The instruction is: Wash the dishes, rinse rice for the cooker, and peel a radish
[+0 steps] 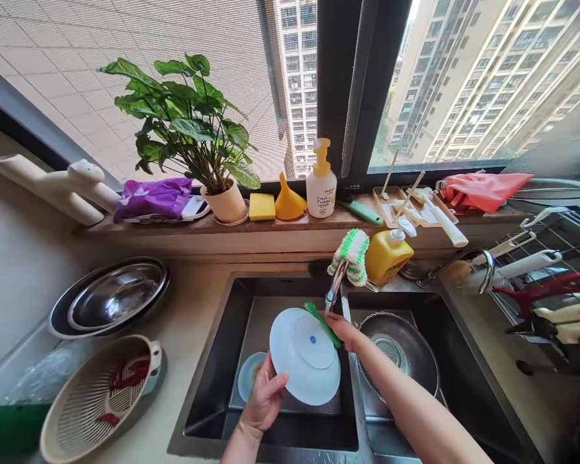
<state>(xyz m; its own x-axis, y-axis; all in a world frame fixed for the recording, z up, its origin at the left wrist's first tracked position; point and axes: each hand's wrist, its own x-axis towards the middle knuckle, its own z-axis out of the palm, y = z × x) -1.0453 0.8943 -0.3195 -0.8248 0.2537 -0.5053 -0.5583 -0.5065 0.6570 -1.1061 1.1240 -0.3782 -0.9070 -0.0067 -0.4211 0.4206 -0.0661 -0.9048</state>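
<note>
My left hand grips the lower left rim of a white plate, held tilted over the left sink basin with its underside and blue mark facing me. My right hand is closed round a green-handled brush that lies against the plate's upper right edge. The tap stands just above the plate. A small bowl lies in the basin under the plate.
A metal strainer bowl fills the right basin. Steel bowls and a beige colander sit on the left counter. The sill holds a potted plant, soap bottle, yellow sponge and funnel. A dish rack stands right.
</note>
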